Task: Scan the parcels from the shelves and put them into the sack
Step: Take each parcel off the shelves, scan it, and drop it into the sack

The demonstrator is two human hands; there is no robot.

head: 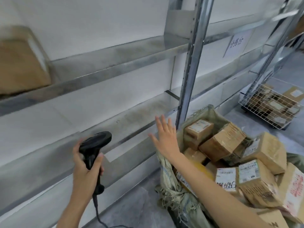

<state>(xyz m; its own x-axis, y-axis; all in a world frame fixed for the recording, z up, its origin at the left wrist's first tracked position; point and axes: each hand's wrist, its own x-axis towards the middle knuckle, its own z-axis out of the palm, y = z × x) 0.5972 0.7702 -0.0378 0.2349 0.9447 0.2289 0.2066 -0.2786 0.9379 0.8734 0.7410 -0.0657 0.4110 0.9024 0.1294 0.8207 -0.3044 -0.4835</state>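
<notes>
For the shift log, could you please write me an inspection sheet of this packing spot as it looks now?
Surface: grey metal shelves, bare but for one blurred brown parcel at upper left.
Job's things: sack on the floor, piled with cardboard boxes.
Clutter: nothing seen.
Grippers: left hand grips black scanner; right hand open, holding nothing.
Cables: scanner cord hangs from the handle.
Surroundings: wire basket of parcels, paper sign on the rack.
</notes>
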